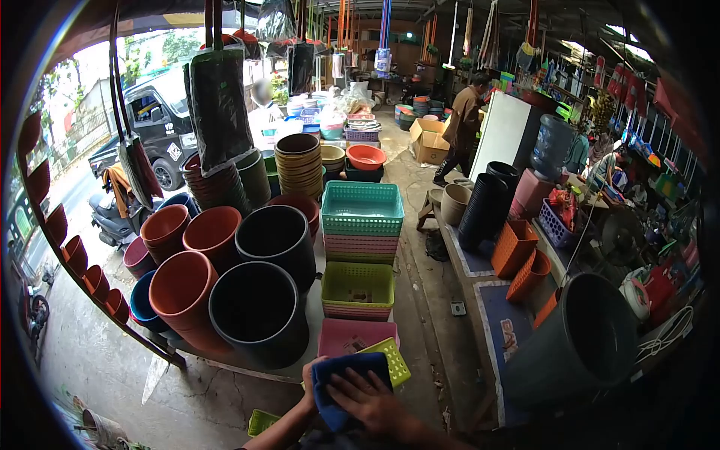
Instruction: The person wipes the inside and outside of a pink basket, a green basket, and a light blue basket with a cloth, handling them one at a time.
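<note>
A dark blue cloth (351, 384) lies bunched under my right hand (366, 403), whose fingers press across its top. Beneath it, the perforated corner of a lime-green plastic basket (391, 360) sticks out to the right; the cloth hides the rest. At the left edge of the cloth, my left hand (308, 381) has its fingers closed around the basket's side, its grip partly covered. Just beyond the hands sits a pink basket (357, 335). Farther back stand a stack of lime-green baskets (358, 289) and a taller stack topped by a teal basket (362, 210).
Large black pots (259, 315) and terracotta pots (182, 291) crowd the left. Another green basket (262, 422) is low by my left forearm. A big dark bin (574, 341) stands at right. Wrapped goods (217, 105) hang overhead. A person (465, 120) is in the aisle.
</note>
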A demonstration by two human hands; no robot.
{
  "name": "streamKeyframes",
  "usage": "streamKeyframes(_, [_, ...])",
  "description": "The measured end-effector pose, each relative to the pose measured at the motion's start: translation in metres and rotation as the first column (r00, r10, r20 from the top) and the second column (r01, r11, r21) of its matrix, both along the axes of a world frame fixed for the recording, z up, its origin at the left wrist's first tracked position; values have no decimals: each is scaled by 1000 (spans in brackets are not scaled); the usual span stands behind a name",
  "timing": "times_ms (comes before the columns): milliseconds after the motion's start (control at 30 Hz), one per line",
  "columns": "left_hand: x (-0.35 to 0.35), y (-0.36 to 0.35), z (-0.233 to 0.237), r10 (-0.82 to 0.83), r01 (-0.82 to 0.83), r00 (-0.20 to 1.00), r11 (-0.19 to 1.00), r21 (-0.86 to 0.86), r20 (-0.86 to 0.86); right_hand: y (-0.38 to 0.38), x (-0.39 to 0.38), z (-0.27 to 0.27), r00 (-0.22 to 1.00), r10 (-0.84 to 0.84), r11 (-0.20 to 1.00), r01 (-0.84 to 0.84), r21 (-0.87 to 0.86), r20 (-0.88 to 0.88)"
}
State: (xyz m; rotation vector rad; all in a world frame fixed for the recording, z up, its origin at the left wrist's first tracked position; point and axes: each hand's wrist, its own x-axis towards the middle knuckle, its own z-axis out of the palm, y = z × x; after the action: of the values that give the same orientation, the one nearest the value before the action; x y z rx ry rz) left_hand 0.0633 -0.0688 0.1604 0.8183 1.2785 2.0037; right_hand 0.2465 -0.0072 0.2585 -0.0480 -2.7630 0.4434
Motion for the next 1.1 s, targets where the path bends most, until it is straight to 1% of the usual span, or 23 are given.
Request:
streamKeyframes(133, [7,-2,13,37,-37,994,999,-1,103,9,-6,3,997,-58,997,54,-60,-57])
streamKeyframes(200, [9,-6,17,161,-168,974,985,-30,-160,21,-5,6,986,-166,962,160,-222,-8])
streamKeyframes(233, [10,-8,23,163,-169,974,985,-26,-160,29,-4,2,986,-165,963,159,-218,-9])
streamKeyframes(300, [13,-12,44,238,-241,946,970,13,-218,48,-2,-14,918,-389,893,356,-274,-73])
streamKeyframes(333, [15,-13,53,251,-253,938,967,25,-239,57,3,-20,920,-385,895,353,-272,-74])
streamKeyframes(367, [15,-13,57,255,-256,937,966,27,-239,67,8,-26,897,-419,619,397,-677,143])
streamKeyframes(400, [14,-13,59,247,-249,937,968,25,-249,73,10,-33,873,-338,176,424,-888,350])
streamKeyframes(433, [14,-13,60,238,-241,936,970,22,-259,74,9,-45,875,-335,178,424,-888,351])
streamKeyframes(500, [7,-8,44,248,-249,941,968,28,-230,73,8,-67,909,-391,379,303,-875,145])
streamKeyframes(533, [5,-7,42,253,-251,946,967,33,-202,64,2,-48,909,-391,378,302,-875,145])
streamKeyframes(567, [7,-5,43,251,-250,947,968,32,-202,52,-3,-28,887,-462,683,353,-639,-4])
streamKeyframes(600, [11,0,50,259,-258,943,966,31,-208,39,-8,-9,868,-467,863,407,-299,-167])
streamKeyframes(633, [14,4,54,265,-266,940,964,29,-213,29,-12,0,867,-470,861,410,-299,-165])
streamKeyframes(667, [15,6,54,262,-262,941,965,26,-213,19,-17,6,908,-403,890,359,-281,-118])
streamKeyframes(700, [14,10,51,240,-242,956,970,6,-170,12,-21,8,941,-332,915,304,-266,-69])
streamKeyframes(733, [12,14,47,218,-221,968,975,-13,-127,7,-26,9,940,-336,913,307,-269,-68])
streamKeyframes(800, [4,19,33,217,-219,971,976,-1,-98,0,-32,9,961,-272,953,261,-156,-56])
streamKeyframes(833, [1,20,25,220,-220,973,975,10,-67,-2,-34,6,960,-274,952,263,-159,-54])
streamKeyframes(933, [-3,21,24,200,-202,975,979,-8,-101,1,-38,-5,958,-277,959,271,-83,-76])
streamKeyframes(1000, [-6,21,16,195,-199,973,980,-23,-122,5,-37,-10,944,-326,945,327,1,-42])
streamKeyframes(1033, [-12,18,2,125,-126,990,992,-15,-72,5,-37,-9,945,-324,946,325,4,-42])
streamKeyframes(1067, [-16,17,-11,54,-54,998,999,-3,-23,5,-36,-8,936,-352,933,352,76,-18])
streamKeyframes(1100, [-13,17,-7,57,-57,998,998,0,-22,6,-36,-7,925,-380,915,375,149,2])
